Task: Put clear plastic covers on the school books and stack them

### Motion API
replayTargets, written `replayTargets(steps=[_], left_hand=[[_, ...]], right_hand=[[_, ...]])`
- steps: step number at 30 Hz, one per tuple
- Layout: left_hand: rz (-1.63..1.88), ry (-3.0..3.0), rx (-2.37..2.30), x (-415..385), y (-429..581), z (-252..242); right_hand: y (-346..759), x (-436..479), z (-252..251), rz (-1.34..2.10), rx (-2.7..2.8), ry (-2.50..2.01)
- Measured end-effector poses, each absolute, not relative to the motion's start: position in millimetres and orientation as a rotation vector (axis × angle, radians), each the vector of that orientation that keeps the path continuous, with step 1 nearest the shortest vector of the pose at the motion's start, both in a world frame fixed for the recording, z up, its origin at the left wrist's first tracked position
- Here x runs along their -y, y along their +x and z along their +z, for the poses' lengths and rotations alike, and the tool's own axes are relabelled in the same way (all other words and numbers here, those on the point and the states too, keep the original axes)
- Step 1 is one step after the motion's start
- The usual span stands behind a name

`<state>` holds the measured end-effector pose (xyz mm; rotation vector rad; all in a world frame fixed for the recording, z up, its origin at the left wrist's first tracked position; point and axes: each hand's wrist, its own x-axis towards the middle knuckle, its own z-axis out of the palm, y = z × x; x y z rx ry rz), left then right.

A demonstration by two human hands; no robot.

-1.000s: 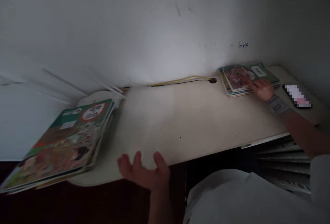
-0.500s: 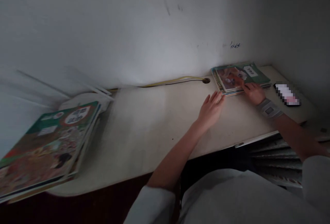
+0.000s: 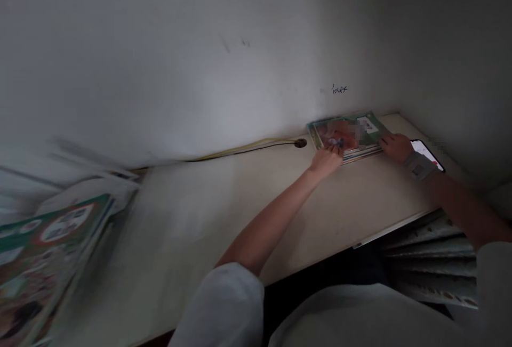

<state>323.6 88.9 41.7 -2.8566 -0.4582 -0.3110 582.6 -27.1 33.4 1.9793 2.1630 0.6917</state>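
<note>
A stack of thin picture books, the top one with a green and brown cover, lies against the wall at the right of the table. My left hand grips its front left part, fingers over the cover and thumb out of sight. At the front right corner, my right hand has its fingers closed on the stack's edge. A grey band circles my right wrist. Just beyond that wrist lies a phone with a lit screen, partly covered by my hand and arm.
Another stack of picture books lies at the near left, blurred and cut by the frame. Yellow and black cables run along the wall into a round hole in the white table. Pale ridged material hangs below the front edge.
My left hand has moved from beside the stack onto its front left part. The right hand has slid to the right corner. The view has swung, lowering the left-hand books in frame.
</note>
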Motion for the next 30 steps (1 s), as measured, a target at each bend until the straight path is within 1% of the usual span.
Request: replayTargets(steps=[7,12,16,21,23,26,30], left_hand=[[-0.271,-2.83,0.365,-90,325,37],[-0.228,-2.804,0.3,-94,325,39],[-0.151,-2.779,0.202,-96,328,43],[-0.152,-2.868,0.182,-101,330,52],[-0.093,-2.949,0.263,-107,332,58],[0.028,-3.054,0.535,-116,341,64],[-0.13,-3.054,0.769,-117,362,51]], right_hand=[[588,23,24,0.779,-2.263,1.978],[580,21,29,0.733,-2.271,1.978],[555,14,34,0.678,-2.362,1.869],[540,7,25,0.604,-2.385,1.863],[542,8,18,0.583,-2.413,1.89],[547,13,8,0.593,-2.416,2.008],[554,21,-6,0.581,-2.38,2.176]])
